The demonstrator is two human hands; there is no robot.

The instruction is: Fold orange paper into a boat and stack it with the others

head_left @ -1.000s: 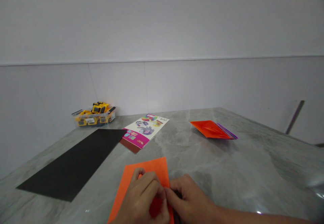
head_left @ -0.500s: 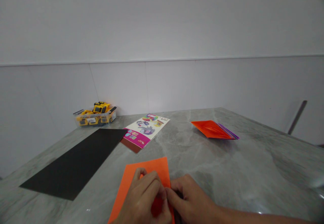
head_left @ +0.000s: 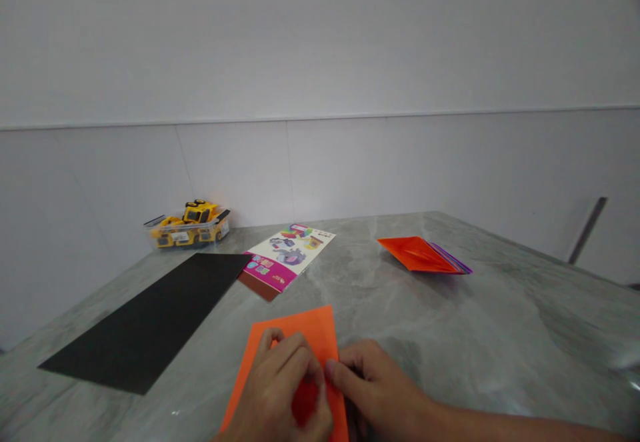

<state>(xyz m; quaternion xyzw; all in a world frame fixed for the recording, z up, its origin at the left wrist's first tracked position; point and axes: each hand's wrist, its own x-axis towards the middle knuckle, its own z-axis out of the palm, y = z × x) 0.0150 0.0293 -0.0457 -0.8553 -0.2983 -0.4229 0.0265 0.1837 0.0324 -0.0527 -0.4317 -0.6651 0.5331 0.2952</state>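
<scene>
A sheet of orange paper [head_left: 295, 325] lies at the bottom centre, close to me. My left hand [head_left: 287, 385] rests over the sheet with its fingers curled and closed on it; a shaded red patch shows through the gap between thumb and forefinger. What the left fingertips press is partly hidden. At the sheet's right edge, my right hand [head_left: 375, 385] pinches the paper, thumb on top and the other fingers bent at the side. The lower end of the sheet runs out of view behind the left hand.
A long black sheet [head_left: 155, 322] lies to the left. Behind it stands a clear plastic box [head_left: 187, 235] of yellow toy trucks. A printed craft packet [head_left: 287, 255] overlaps a brown sheet [head_left: 259, 287]. Stacked coloured papers [head_left: 425, 255], orange uppermost, lie on the right of the marble-patterned table [head_left: 500, 335].
The orange sheet has shifted slightly up and right. My left hand has slid a little left and its fingertips have drawn apart from the right thumb. The right hand keeps its pinch.
</scene>
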